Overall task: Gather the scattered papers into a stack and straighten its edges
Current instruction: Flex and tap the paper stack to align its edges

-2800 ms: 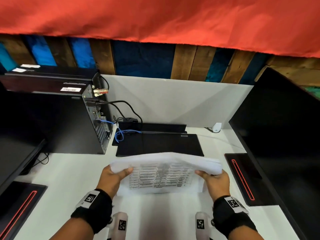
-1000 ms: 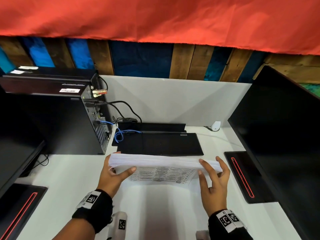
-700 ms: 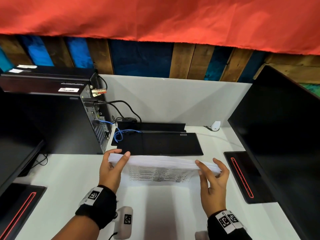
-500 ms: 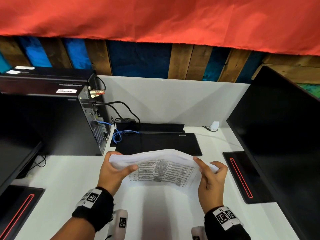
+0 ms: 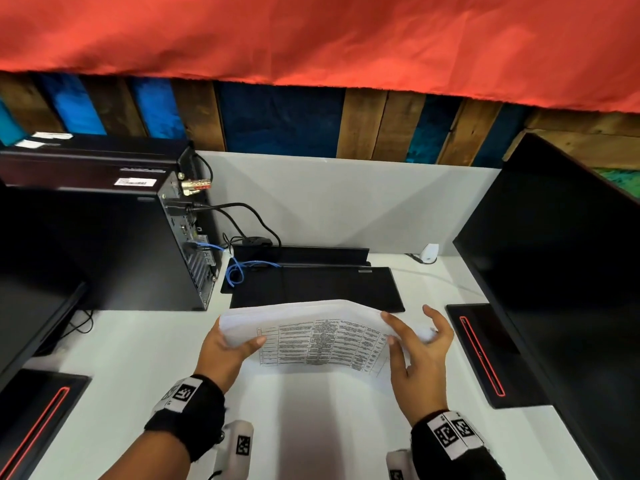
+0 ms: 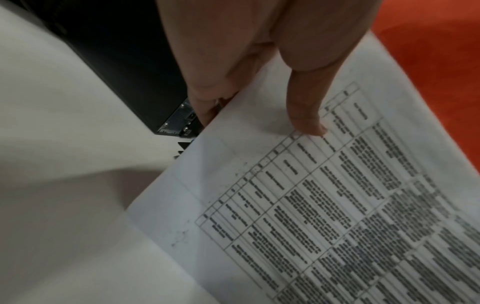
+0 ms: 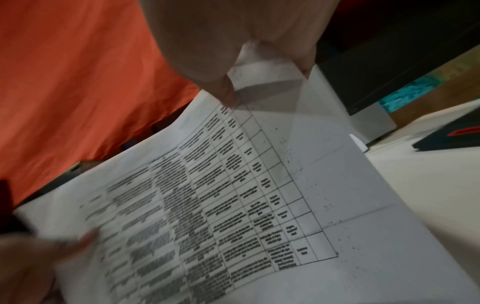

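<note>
The stack of white papers (image 5: 311, 327) stands on its lower edge on the white desk (image 5: 138, 358), bowed and leaning so that the printed table on its front sheet (image 6: 311, 205) faces me. My left hand (image 5: 225, 348) grips the stack's left edge, with the thumb (image 6: 306, 115) on the front and the fingers behind. My right hand (image 5: 419, 351) holds the right edge loosely. Its thumb (image 7: 224, 92) lies on the front sheet (image 7: 233, 195) and its spread fingers reach behind. The bottom of the stack is hidden in glare.
A black computer tower (image 5: 104, 247) with cables stands at the left. A flat black keyboard (image 5: 311, 285) lies just behind the papers. A large dark monitor (image 5: 554, 271) and its base (image 5: 485, 351) close off the right. Another monitor base (image 5: 34, 410) sits front left.
A second ago the stack stood level with my right hand flat against its right end. Now it bows and shows its printed face, and my right hand straddles the edge. The left hand keeps its grip.
</note>
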The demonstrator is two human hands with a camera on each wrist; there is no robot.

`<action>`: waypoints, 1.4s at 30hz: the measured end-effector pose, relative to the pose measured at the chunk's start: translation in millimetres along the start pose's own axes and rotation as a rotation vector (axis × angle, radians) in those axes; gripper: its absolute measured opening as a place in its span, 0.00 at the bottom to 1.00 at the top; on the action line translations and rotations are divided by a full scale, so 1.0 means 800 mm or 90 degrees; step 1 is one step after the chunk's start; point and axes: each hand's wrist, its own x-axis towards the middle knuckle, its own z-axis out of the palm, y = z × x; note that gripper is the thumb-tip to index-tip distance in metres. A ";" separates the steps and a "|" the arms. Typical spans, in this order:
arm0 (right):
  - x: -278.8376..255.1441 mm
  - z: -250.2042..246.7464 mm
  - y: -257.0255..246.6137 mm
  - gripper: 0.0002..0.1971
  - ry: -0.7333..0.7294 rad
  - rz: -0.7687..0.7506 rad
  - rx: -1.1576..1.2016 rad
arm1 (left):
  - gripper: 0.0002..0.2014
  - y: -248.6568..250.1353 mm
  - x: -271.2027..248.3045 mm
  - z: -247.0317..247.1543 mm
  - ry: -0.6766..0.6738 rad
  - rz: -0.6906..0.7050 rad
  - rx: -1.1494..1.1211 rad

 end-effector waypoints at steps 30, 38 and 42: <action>0.014 -0.016 0.042 0.20 -0.225 0.414 0.439 | 0.22 0.004 0.007 -0.021 -0.108 -0.053 0.033; 0.016 -0.020 0.034 0.18 -0.230 0.430 0.431 | 0.23 0.009 0.007 -0.021 -0.110 -0.046 0.050; 0.018 -0.024 0.033 0.18 -0.227 0.446 0.437 | 0.30 0.010 0.011 -0.024 -0.150 -0.035 0.063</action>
